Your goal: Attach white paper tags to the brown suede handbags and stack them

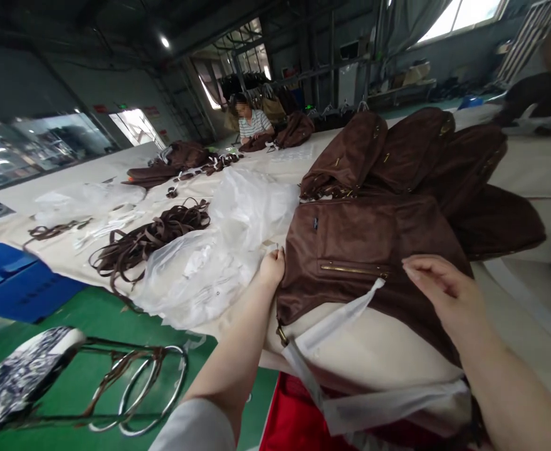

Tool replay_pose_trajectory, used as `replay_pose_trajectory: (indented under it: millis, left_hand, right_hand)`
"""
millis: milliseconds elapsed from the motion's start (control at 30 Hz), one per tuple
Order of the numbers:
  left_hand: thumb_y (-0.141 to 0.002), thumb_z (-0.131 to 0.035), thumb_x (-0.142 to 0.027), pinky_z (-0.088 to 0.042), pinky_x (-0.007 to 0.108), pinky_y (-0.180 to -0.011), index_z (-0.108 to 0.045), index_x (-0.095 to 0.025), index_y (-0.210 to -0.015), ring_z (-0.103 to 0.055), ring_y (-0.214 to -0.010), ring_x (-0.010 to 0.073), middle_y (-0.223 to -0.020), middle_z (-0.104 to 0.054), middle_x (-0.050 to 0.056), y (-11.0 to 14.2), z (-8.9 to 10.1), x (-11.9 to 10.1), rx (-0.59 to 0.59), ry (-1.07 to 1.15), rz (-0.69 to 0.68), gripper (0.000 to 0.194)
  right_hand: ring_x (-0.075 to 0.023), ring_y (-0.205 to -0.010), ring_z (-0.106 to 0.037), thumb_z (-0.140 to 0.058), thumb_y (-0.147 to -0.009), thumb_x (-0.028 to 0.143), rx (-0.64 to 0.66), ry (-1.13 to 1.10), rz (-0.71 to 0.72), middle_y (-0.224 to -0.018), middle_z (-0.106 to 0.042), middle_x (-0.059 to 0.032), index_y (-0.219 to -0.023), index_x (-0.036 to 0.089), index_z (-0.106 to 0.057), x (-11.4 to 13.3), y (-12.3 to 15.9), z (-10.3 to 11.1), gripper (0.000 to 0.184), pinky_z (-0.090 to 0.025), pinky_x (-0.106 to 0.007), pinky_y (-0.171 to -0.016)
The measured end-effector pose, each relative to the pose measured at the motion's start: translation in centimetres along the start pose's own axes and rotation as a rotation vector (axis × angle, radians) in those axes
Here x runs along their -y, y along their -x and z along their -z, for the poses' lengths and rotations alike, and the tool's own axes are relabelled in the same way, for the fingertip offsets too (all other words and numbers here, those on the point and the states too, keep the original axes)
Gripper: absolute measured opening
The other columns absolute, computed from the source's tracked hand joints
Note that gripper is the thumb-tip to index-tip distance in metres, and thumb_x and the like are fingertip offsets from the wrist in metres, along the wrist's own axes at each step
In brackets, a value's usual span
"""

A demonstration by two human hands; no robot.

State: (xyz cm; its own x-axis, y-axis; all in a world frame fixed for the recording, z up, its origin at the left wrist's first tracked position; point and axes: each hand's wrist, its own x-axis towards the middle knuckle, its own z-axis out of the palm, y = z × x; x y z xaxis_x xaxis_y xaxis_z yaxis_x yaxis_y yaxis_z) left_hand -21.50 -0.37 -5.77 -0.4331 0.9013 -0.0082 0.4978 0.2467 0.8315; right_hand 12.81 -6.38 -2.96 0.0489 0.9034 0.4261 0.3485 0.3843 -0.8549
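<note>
A dark brown suede-like bag (360, 232) lies flat on the cloth-covered table, with a brass zipper across its front and a small dark label. White wrapping strip (345, 319) hangs from the zipper pull, and more wraps the strap below. My left hand (272, 268) is closed at the bag's left edge, beside a small pale piece by its fingertips; what it grips is too small to make out. Over the bag's right side is my right hand (444, 291), fingers loosely bent, thumb apart, with nothing seen in it.
More brown bags (411, 150) are piled behind and to the right. Clear plastic bags (209, 269) and a heap of brown straps (157, 238) lie left. A patterned stool (26, 369) and blue boxes (21, 282) stand on the floor. A person (254, 122) sits across the table.
</note>
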Motion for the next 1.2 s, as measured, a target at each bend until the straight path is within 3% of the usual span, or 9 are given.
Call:
replay_pose_trajectory:
  millis: [100, 233, 367, 433, 600, 733, 833, 1067, 1200]
  left_hand:
    - [-0.089, -0.046, -0.033, -0.041, 0.03, -0.081, -0.059, -0.02, -0.065, -0.063, -0.091, 0.0255, -0.076, -0.068, 0.011, 0.0, -0.1, 0.1, 0.006, -0.002, -0.032, 0.031]
    - [-0.087, -0.051, -0.035, -0.04, 0.031, -0.081, -0.06, -0.019, -0.066, -0.063, -0.091, 0.027, -0.075, -0.068, 0.012, -0.2, 0.2, 0.1, 0.027, 0.054, -0.048, 0.028]
    - [-0.088, -0.048, -0.045, -0.044, 0.031, -0.077, -0.064, -0.016, -0.069, -0.064, -0.086, 0.0263, -0.072, -0.067, 0.011, 0.4, 0.3, -0.1, 0.094, 0.191, -0.021, 0.038]
    - [-0.089, -0.043, -0.051, -0.047, 0.03, -0.071, -0.067, -0.015, -0.079, -0.065, -0.079, 0.023, -0.072, -0.068, 0.009, 1.0, 0.6, -0.4, 0.257, 0.434, 0.058, 0.044]
    - [-0.088, -0.047, -0.047, -0.048, 0.026, -0.06, -0.064, -0.012, -0.101, -0.063, -0.066, 0.0166, -0.081, -0.068, 0.009, 2.9, 2.1, -0.6, 0.88, 1.03, 0.202, 0.042]
    - [-0.083, -0.053, -0.034, -0.051, 0.032, -0.067, -0.063, -0.007, -0.11, -0.065, -0.09, 0.0248, -0.104, -0.066, 0.018, 4.5, 2.4, -0.9, 1.386, 1.094, 0.108, 0.04]
    - [-0.074, -0.053, -0.018, -0.046, 0.044, -0.091, -0.065, -0.008, -0.11, -0.055, -0.116, 0.0308, -0.122, -0.059, 0.018, 5.5, 2.3, -1.5, 1.605, 0.998, 0.039, 0.039]
    - [-0.067, -0.046, -0.008, -0.034, 0.039, -0.107, -0.07, -0.012, -0.104, -0.036, -0.135, 0.0256, -0.142, -0.045, 0.007, 6.5, 3.0, -2.8, 1.635, 0.937, -0.054, 0.044]
    - [-0.063, -0.047, -0.006, -0.032, 0.038, -0.108, -0.071, -0.011, -0.102, -0.031, -0.138, 0.0265, -0.142, -0.044, 0.008, 6.5, 3.3, -2.7, 1.658, 0.934, -0.026, 0.046]
  right_hand:
    - [-0.0255, -0.113, -0.054, -0.062, -0.082, 0.041, 0.134, 0.173, 0.192, -0.12, -0.059, -0.0069, -0.11, 0.025, -0.062, 0.5, -0.1, -0.7, 0.033, -0.041, -0.043, -0.1]
    - [-0.0292, -0.121, -0.046, -0.064, -0.077, 0.042, 0.248, 0.44, 0.304, -0.13, -0.052, -0.0091, -0.122, 0.025, -0.056, 0.4, 0.4, -2.6, 0.049, -0.039, -0.047, -0.102]
    - [-0.0345, -0.128, -0.035, -0.066, -0.073, 0.044, 0.251, 0.616, 0.374, -0.139, -0.042, -0.0106, -0.124, 0.023, -0.054, 0.3, 1.2, -4.0, 0.057, -0.035, -0.053, -0.104]
    - [-0.0363, -0.131, -0.032, -0.066, -0.073, 0.045, 0.231, 0.668, 0.406, -0.143, -0.038, -0.0115, -0.126, 0.022, -0.052, 0.6, 1.5, -4.5, 0.06, -0.032, -0.055, -0.106]
    - [-0.0374, -0.136, -0.024, -0.065, -0.075, 0.046, 0.275, 0.729, 0.466, -0.15, -0.027, -0.0127, -0.14, 0.02, -0.035, 2.0, 2.3, -5.8, 0.077, -0.029, -0.055, -0.108]
    - [-0.037, -0.133, -0.029, -0.063, -0.077, 0.042, 0.181, 0.726, 0.464, -0.146, -0.03, -0.0181, -0.147, 0.013, -0.017, 2.1, 2.9, -7.4, 0.089, -0.032, -0.055, -0.107]
    - [-0.0376, -0.128, -0.035, -0.061, -0.08, 0.037, 0.069, 0.763, 0.453, -0.138, -0.038, -0.0212, -0.147, 0.011, -0.017, 1.9, 2.7, -8.0, 0.084, -0.034, -0.055, -0.104]
    - [-0.0404, -0.121, -0.039, -0.059, -0.079, 0.037, -0.018, 0.825, 0.415, -0.137, -0.039, -0.0221, -0.145, 0.012, -0.02, 1.2, 1.5, -7.1, 0.082, -0.035, -0.058, -0.098]
    - [-0.0402, -0.124, -0.035, -0.057, -0.077, 0.033, 0.057, 0.859, 0.437, -0.141, -0.033, -0.0205, -0.147, 0.012, -0.016, 1.2, 2.1, -6.9, 0.083, -0.035, -0.058, -0.098]
